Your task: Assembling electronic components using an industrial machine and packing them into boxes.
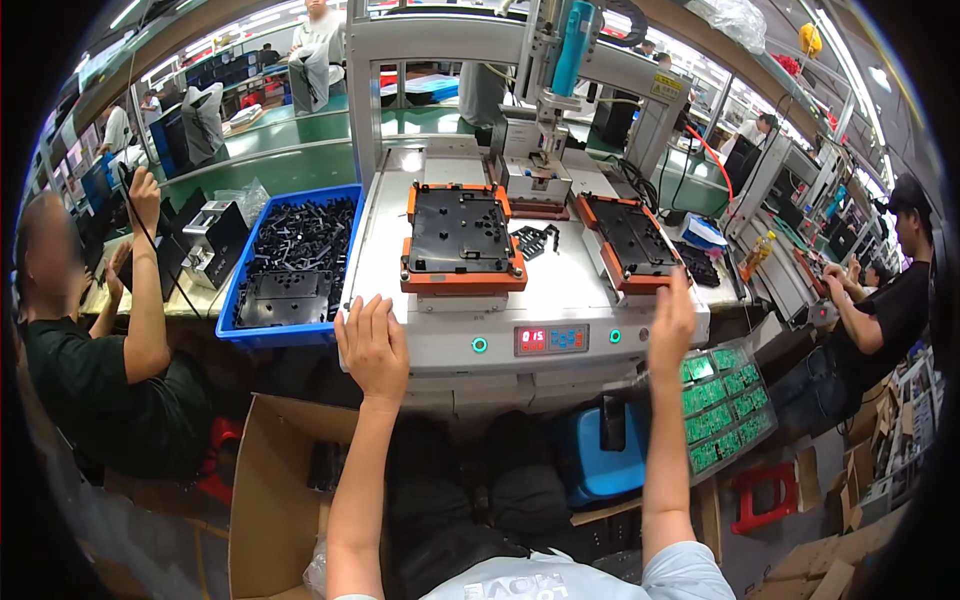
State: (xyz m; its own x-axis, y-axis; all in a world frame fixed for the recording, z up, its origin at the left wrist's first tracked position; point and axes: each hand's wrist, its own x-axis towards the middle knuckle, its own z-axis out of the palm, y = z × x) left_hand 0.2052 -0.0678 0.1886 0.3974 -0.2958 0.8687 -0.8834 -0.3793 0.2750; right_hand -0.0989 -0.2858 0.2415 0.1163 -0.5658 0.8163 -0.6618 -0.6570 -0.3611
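My left hand point(374, 350) lies with its fingers stretched out over the left front edge of the white bench machine point(440, 340). Nothing shows in it. Close to the near corner of the right orange fixture point(636, 282), my right hand point(673, 325) is raised with fingers stretched out; its palm side is partly hidden, and I see no object in it. That fixture carries a black plastic panel point(632, 236). A second black panel point(460, 232) sits in the left orange fixture point(463, 282). Between the fixtures lie a few small black plastic parts point(537, 240).
A blue tray point(228, 300) of black parts stands left of the machine, whose spindle head point(540, 120) rises behind the fixtures. Two green-lit buttons flank its control panel point(551, 340). Green circuit boards point(725, 405), a blue bin point(603, 460) and a cardboard box point(265, 490) are below. People sit on both sides.
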